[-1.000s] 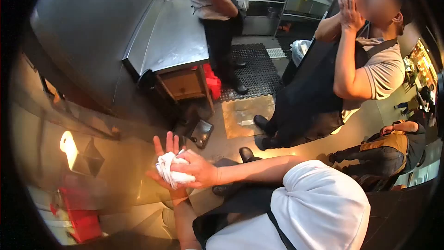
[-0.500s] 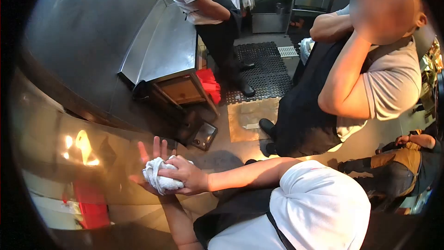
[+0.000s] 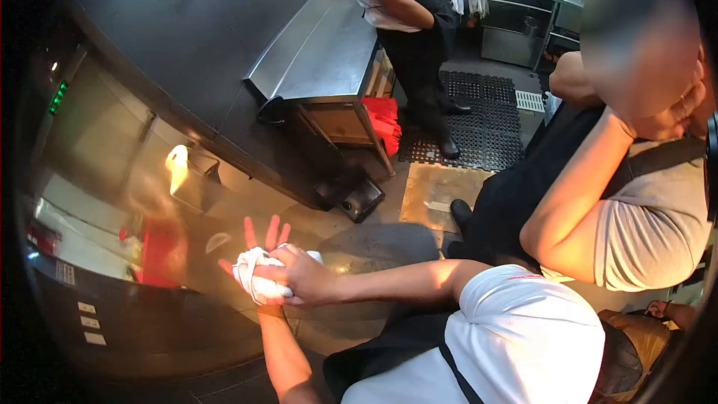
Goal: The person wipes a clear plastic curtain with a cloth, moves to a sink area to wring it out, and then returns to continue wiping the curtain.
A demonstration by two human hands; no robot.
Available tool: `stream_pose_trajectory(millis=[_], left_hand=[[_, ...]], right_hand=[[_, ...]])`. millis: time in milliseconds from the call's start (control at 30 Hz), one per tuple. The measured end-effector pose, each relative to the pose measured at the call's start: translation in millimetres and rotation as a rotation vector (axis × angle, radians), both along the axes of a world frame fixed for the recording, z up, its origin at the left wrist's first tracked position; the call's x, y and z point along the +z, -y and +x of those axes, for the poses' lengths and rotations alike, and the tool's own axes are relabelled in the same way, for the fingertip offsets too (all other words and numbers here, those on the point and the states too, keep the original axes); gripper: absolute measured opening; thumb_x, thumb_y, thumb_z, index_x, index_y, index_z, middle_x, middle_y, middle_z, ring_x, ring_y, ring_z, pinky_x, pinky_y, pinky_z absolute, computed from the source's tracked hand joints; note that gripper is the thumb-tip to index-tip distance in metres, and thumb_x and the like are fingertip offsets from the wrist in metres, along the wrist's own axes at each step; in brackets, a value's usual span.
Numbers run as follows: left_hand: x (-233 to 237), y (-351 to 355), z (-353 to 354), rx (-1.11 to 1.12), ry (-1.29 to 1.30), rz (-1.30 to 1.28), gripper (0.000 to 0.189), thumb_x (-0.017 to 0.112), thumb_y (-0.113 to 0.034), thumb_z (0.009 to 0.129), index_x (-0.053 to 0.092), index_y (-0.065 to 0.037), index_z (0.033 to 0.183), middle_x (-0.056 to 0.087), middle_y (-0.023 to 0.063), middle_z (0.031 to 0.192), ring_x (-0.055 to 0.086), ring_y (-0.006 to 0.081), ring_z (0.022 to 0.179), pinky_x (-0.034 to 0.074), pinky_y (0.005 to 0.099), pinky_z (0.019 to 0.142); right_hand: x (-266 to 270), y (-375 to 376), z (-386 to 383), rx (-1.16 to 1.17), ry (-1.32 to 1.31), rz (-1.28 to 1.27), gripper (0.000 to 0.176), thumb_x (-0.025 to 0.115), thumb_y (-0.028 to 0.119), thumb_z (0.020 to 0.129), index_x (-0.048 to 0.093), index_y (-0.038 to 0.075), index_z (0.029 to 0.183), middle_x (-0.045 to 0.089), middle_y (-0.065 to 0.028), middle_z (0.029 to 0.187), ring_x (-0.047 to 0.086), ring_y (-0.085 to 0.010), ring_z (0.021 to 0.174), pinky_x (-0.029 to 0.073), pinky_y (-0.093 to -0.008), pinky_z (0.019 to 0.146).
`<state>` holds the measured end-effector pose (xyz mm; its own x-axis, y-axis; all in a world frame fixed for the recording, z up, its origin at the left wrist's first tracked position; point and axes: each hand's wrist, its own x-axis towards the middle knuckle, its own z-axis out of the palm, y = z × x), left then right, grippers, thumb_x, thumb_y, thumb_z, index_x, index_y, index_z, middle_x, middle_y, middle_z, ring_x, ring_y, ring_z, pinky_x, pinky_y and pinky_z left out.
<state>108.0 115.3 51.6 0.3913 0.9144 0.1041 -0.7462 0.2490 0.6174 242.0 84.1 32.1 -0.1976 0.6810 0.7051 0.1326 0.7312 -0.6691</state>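
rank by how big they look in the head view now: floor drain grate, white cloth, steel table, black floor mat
1. steel table
2. black floor mat
3. white cloth, partly covered by the right hand and nearer the camera, so its true rank is unsure
4. floor drain grate

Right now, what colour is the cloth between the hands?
The cloth is white; it shows best in the head view.

A cloth [image 3: 254, 275] hides much of the left hand [image 3: 272, 236] — above the right hand [image 3: 308, 277], the top edge cuts off a co-worker [image 3: 410, 49].
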Motion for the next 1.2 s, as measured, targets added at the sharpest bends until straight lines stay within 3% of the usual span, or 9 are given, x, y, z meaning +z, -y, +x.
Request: stream_pose_trajectory(millis=[133, 233, 400, 467, 600, 700, 733, 833, 1200], left_hand=[[3.5, 7.1, 2.8, -0.007, -0.003, -0.048, 0.099, 0.045, -0.087, 0.08, 0.028, -0.028, 0.158, 0.019, 0.0308, 0.16, 0.027, 0.0507, 0.143, 0.026, 0.0581, 0.115], [-5.8, 17.4, 0.2, -0.094, 0.061, 0.008, 0.098, 0.045, -0.084, 0.083, 0.027, -0.024, 0.158, 0.022, 0.0302, 0.159, 0.031, 0.0485, 0.141, 0.026, 0.0557, 0.116], [-3.1, 46.5, -3.4, 0.193, -0.015, -0.079, 0.095, 0.04, -0.08, 0.088, 0.03, -0.014, 0.155, 0.032, 0.0183, 0.157, 0.035, 0.0429, 0.14, 0.027, 0.0522, 0.117], [2.1, 47.2, 4.3, 0.176, -0.162, 0.058, 0.089, 0.032, -0.078, 0.092, 0.033, -0.013, 0.153, 0.038, 0.0089, 0.155, 0.036, 0.0421, 0.14, 0.027, 0.0523, 0.117], [10.0, 61.2, 20.9, 0.363, -0.141, -0.008, 0.08, 0.024, -0.071, 0.098, 0.034, -0.012, 0.152, 0.04, 0.0095, 0.153, 0.036, 0.0422, 0.14, 0.027, 0.0525, 0.118], [17.0, 65.2, 28.4, 0.34, -0.137, 0.071, 0.079, 0.024, -0.07, 0.099, 0.035, -0.013, 0.151, 0.042, 0.0094, 0.152, 0.039, 0.0377, 0.139, 0.029, 0.0503, 0.117], [16.4, 66.2, 29.5, 0.372, -0.167, 0.049, 0.076, 0.025, -0.068, 0.1, 0.036, -0.014, 0.151, 0.043, 0.0087, 0.152, 0.042, 0.0325, 0.138, 0.031, 0.0474, 0.117], [13.0, 68.9, 33.2, 0.393, -0.08, 0.011, 0.073, 0.025, -0.067, 0.101, 0.037, -0.014, 0.15, 0.043, 0.0082, 0.151, 0.044, 0.028, 0.136, 0.032, 0.045, 0.116], [5.9, 71.4, 31.9, 0.431, -0.094, -0.005, 0.069, 0.023, -0.063, 0.103, 0.039, -0.014, 0.149, 0.045, 0.008, 0.15, 0.042, 0.0287, 0.136, 0.029, 0.0457, 0.117]], right_hand=[[4.9, 0.9, 3.3, -0.024, 0.041, 0.003, 0.051, 0.076, 0.026, 0.077, 0.062, 0.017, 0.125, 0.059, -0.0168, 0.11, 0.057, -0.0363, 0.101, 0.046, -0.0469, 0.087], [0.9, 0.7, -0.2, -0.026, 0.132, -0.044, 0.062, 0.082, 0.028, 0.07, 0.061, 0.019, 0.127, 0.057, -0.0156, 0.109, 0.055, -0.0373, 0.101, 0.045, -0.0486, 0.088], [4.8, 11.7, -6.0, -0.095, 0.018, -0.018, 0.065, 0.082, 0.03, 0.07, 0.06, 0.02, 0.13, 0.057, -0.0141, 0.108, 0.055, -0.0367, 0.1, 0.045, -0.0472, 0.089], [13.4, 10.8, 5.8, -0.066, -0.013, 0.001, 0.059, 0.079, 0.031, 0.075, 0.062, 0.017, 0.13, 0.059, -0.0156, 0.108, 0.055, -0.0368, 0.099, 0.046, -0.0468, 0.091], [25.3, 14.5, 20.7, 0.054, 0.11, -0.158, 0.061, 0.08, 0.034, 0.075, 0.06, 0.018, 0.131, 0.053, -0.0155, 0.113, 0.052, -0.0387, 0.107, 0.042, -0.0507, 0.097], [20.5, 14.8, 18.7, -0.006, 0.063, -0.081, 0.06, 0.08, 0.034, 0.075, 0.06, 0.018, 0.129, 0.053, -0.0155, 0.113, 0.052, -0.0393, 0.108, 0.041, -0.0523, 0.101], [26.9, 15.5, 21.0, -0.053, 0.043, -0.063, 0.058, 0.079, 0.031, 0.073, 0.062, 0.016, 0.127, 0.056, -0.0144, 0.108, 0.053, -0.0362, 0.102, 0.044, -0.0469, 0.093], [26.2, 16.0, 25.0, -0.024, 0.027, -0.061, 0.057, 0.079, 0.032, 0.074, 0.063, 0.015, 0.126, 0.055, -0.0143, 0.106, 0.052, -0.0354, 0.101, 0.042, -0.047, 0.095], [27.5, 18.5, 22.1, -0.063, -0.02, -0.041, 0.056, 0.079, 0.032, 0.076, 0.063, 0.014, 0.127, 0.056, -0.0142, 0.107, 0.052, -0.0356, 0.102, 0.04, -0.0483, 0.097]])
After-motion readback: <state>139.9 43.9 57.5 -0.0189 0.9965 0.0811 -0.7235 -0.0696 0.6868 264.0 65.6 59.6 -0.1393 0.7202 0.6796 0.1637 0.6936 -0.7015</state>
